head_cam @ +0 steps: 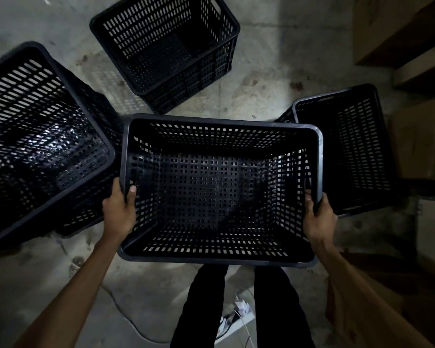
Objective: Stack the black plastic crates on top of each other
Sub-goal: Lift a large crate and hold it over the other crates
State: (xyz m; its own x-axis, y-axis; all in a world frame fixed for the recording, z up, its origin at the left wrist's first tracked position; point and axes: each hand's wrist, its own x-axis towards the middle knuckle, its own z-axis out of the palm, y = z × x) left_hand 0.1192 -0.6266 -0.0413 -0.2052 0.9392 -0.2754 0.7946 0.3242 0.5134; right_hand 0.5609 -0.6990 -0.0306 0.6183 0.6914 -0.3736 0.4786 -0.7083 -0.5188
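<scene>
I hold a black slotted plastic crate [219,121] in front of me, open side up, above the floor. My left hand [119,208] grips its left rim through the handle slot. My right hand [319,217] grips its right rim the same way. A larger-looking black crate [60,79] stands close on the left, its rim high and tilted in the view. Another black crate [166,41] sits on the floor farther ahead. A third black crate [344,151] stands on the right, partly behind the held one.
The floor is stained concrete [266,79]. Cardboard boxes [399,33] line the right side. My legs in dark trousers [236,310] are below the held crate. A cable [126,315] and white items [239,312] lie near my feet.
</scene>
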